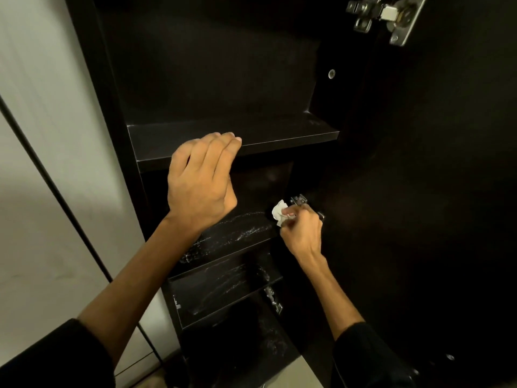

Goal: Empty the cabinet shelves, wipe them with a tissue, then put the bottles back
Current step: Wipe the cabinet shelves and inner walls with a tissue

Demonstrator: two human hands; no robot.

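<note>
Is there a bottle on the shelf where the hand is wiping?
No, the shelf beside the right hand holding the tissue shows only whitish smears, no bottle.

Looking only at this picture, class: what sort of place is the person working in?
Probably a home interior, at a tall dark cabinet standing against a pale wall. Its door hangs open on metal hinges, its shelves hold no bottles, and the right hand holds a tissue.
</note>
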